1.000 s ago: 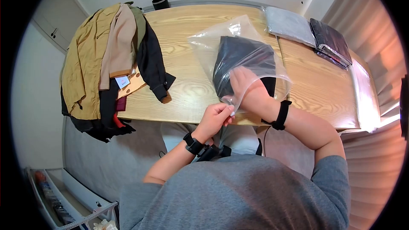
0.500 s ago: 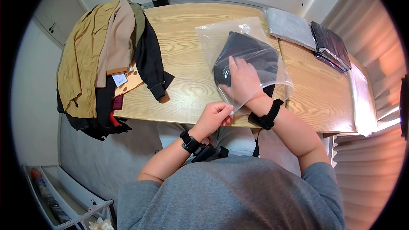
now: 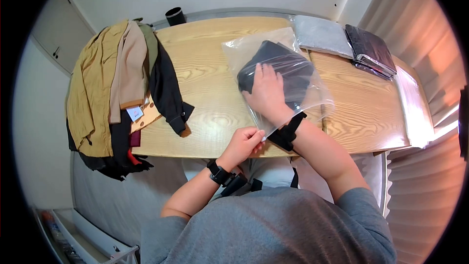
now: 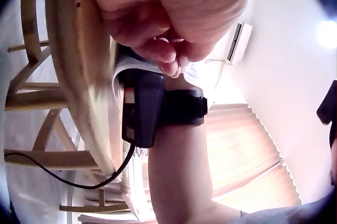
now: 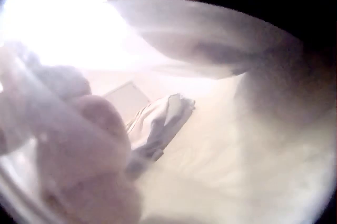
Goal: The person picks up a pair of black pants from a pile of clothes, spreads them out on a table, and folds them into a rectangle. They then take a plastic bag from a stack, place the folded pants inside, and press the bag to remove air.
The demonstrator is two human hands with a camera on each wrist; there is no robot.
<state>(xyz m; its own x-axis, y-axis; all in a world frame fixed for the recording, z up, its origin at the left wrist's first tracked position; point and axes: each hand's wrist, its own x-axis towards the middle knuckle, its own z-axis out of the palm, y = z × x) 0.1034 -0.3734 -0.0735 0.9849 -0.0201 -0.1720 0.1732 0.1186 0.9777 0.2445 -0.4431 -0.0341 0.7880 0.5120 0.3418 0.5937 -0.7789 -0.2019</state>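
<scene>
A clear plastic bag [image 3: 233,48] lies on the wooden table with a folded dark garment [image 3: 295,76] inside it. My right hand [image 3: 267,90] reaches in through the bag's mouth, its fingers extended flat over the garment. Near the table's front edge my left hand [image 3: 243,144] pinches the near corner of the bag's opening between thumb and fingers. Close up in the left wrist view, that left hand [image 4: 163,18] has its fingers curled in at the film. Hazy plastic [image 5: 253,92] fills much of the right wrist view.
Several garments, a mustard shirt [image 3: 97,83] on top, hang over the table's left end. Packed grey [image 3: 322,36] and black [image 3: 369,49] bundles lie at the back right, by a stack of clear bags [image 3: 413,107]. A black cup [image 3: 175,16] stands behind the table.
My right hand has moved left over the garment, its fingers spreading flat. The garment's near end has gone deeper into the bag. My left hand keeps its pinch on the corner.
</scene>
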